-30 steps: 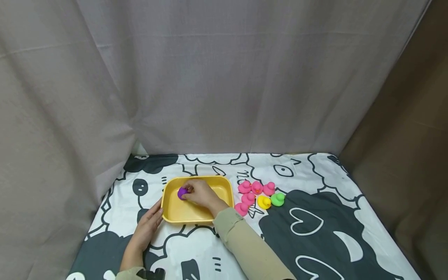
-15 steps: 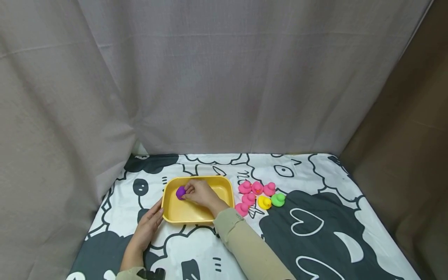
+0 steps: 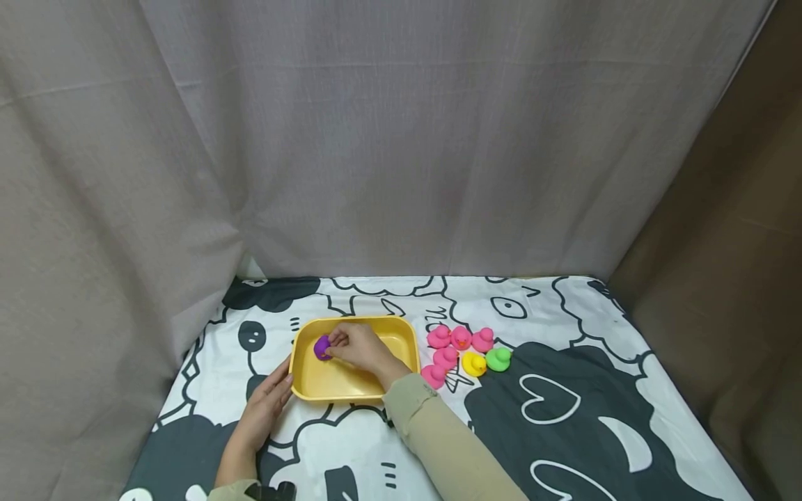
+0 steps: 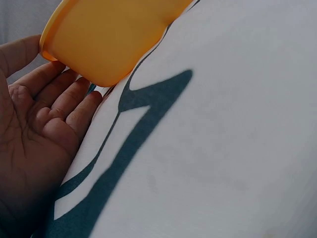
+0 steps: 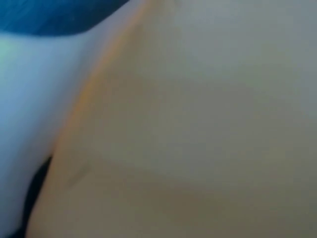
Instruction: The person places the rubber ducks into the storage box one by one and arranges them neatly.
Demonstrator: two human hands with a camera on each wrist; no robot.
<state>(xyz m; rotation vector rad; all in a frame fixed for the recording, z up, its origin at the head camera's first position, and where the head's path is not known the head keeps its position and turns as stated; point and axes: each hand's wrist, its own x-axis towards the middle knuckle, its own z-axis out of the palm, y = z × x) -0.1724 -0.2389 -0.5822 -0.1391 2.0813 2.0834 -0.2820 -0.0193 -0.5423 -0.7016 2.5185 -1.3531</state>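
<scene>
A yellow tray [image 3: 351, 395] lies on the patterned cloth. My right hand [image 3: 360, 348] reaches over its inside and pinches a purple rubber duck [image 3: 321, 348] near the tray's left end, covering part of it. Along the tray's left side rests my left hand [image 3: 266, 407], its fingers extended beside the edge. From the left wrist, the same left hand [image 4: 44, 114] shows its palm, with the fingertips at the outside of the tray [image 4: 109, 39]. The right wrist view is blurred and mostly filled by a tan surface, so the duck does not show there.
Right of the tray, several pink rubber ducks [image 3: 446, 358] sit in a cluster with a yellow duck [image 3: 473, 364] and a green duck [image 3: 498, 359]. Grey curtains [image 3: 401, 139] hang behind, and a brown curtain [image 3: 720, 299] borders the right side.
The purple rubber duck has shifted slightly left inside the tray, and more of it shows past the right fingertips. The left hand and the tray have stayed put.
</scene>
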